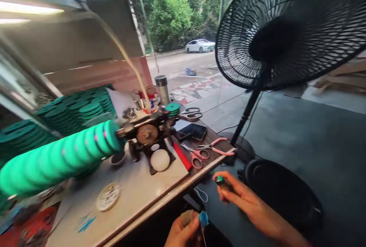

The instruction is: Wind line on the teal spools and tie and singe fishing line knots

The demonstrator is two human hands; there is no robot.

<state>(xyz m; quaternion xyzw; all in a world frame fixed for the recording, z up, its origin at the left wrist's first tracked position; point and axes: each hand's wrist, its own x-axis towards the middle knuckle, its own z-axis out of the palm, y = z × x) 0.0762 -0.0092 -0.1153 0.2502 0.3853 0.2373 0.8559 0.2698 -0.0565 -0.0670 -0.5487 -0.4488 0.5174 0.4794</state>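
Note:
Near the bottom centre, my left hand [184, 230] is closed in a pinch on a small blue piece [203, 219], with a thin stem or wire hanging below it. Something tan shows between the same fingers. To its right, my right hand [238, 193] is closed round a small object with a green end [219, 179]; its shape is mostly hidden by the fingers. The two hands are apart, in front of the table's edge [168, 196]. On the tabletop lie red-handled scissors [197, 159] and pink-handled pliers [219, 147].
A machine [147, 134] stands on the table beside a long row of green discs [60, 159]. A shallow dish [108, 197], a phone [196, 131] and a red bar [182, 156] lie around it. A large black fan [274, 41] and a black stool [283, 189] are at right.

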